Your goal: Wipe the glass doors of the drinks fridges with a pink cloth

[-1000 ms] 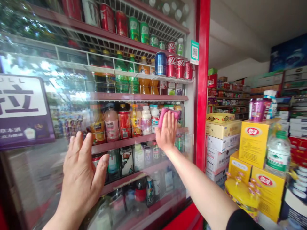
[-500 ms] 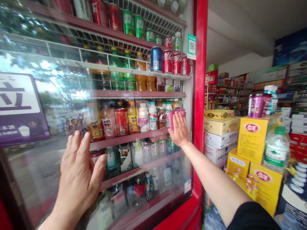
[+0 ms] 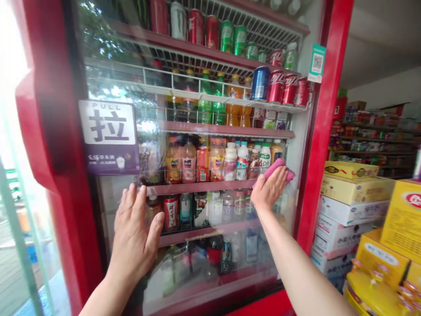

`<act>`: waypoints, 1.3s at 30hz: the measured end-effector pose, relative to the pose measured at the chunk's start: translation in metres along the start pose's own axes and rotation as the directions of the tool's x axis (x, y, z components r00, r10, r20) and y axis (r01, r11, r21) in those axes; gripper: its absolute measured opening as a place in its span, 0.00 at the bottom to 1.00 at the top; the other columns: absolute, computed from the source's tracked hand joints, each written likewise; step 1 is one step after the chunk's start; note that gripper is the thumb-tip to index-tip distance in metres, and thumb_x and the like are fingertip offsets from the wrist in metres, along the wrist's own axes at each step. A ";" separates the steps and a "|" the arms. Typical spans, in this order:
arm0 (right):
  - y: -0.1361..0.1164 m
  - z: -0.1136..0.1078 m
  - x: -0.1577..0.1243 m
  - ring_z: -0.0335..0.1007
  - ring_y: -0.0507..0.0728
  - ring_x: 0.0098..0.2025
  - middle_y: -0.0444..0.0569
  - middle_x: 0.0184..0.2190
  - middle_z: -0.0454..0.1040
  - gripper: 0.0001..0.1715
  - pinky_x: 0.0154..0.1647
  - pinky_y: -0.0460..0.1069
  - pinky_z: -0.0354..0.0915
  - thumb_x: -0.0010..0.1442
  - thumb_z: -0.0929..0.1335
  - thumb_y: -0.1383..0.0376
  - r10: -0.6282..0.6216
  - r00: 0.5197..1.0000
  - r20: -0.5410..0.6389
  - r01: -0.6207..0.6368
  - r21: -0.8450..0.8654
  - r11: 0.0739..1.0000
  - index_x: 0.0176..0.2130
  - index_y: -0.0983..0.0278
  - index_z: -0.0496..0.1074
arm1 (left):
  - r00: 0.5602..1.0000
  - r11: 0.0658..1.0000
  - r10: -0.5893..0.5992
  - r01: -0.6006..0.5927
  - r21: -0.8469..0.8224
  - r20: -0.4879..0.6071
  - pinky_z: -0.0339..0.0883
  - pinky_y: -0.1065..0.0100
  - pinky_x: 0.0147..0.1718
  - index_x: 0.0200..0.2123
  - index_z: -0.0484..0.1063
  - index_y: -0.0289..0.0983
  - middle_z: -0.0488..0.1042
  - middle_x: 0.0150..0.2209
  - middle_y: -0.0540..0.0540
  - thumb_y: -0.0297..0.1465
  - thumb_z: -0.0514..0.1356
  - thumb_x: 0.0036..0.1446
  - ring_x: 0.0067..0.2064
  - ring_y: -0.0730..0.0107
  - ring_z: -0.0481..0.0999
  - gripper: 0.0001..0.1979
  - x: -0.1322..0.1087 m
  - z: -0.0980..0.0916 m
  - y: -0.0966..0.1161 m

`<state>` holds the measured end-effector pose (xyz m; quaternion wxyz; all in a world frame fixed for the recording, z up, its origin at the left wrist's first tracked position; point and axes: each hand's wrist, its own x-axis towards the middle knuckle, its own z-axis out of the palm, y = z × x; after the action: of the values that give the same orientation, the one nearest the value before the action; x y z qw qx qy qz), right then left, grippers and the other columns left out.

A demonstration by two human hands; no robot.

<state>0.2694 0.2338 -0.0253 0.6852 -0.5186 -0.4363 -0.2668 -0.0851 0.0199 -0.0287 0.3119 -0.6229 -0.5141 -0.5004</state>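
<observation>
My left hand (image 3: pixel 138 232) is raised in front of the lower left part of the glass door (image 3: pixel 210 267). Its fingers are stretched and the thumb stands apart; nothing is in it. Whether it touches the glass I cannot tell. Farther right, my right hand (image 3: pixel 271 188) lies flat over a folded pink cloth (image 3: pixel 279 169), which it holds against the glass in front of the bottle shelf. The fingers point up and to the right, and part of the cloth is hidden under them. Behind the glass, a white bottle with a green cap (image 3: pixel 265 154) stands close to the cloth.
The red cooler frame (image 3: pixel 324 145) borders the door, with a pull sign (image 3: pixel 108 136) on the left and a QR code sticker (image 3: pixel 317 63) at the upper right. Cans and bottles fill the shelves inside. Stacked cartons (image 3: pixel 350 210) and yellow boxes (image 3: pixel 401 219) stand to the right.
The view has swung left, bringing the door's left frame and whole sign into sight. My right hand has tilted rightward and slid the cloth a little lower on the glass. My left hand stays spread.
</observation>
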 end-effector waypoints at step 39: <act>-0.408 -0.012 -0.041 0.31 0.70 0.85 0.58 0.84 0.43 0.41 0.84 0.72 0.32 0.78 0.58 0.56 -0.599 0.772 0.213 0.473 0.437 0.765 0.81 0.70 0.50 | 0.989 0.992 -0.061 0.076 0.106 -0.137 0.49 0.37 0.79 0.82 0.44 0.47 0.46 0.83 0.37 0.41 0.58 0.74 0.84 0.46 0.45 0.41 0.003 -0.128 -0.057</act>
<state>-0.0805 0.0883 0.1326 0.5744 -0.2733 -0.7206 -0.2761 -0.1783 -0.0784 0.0060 0.3624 -0.5517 -0.5399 -0.5222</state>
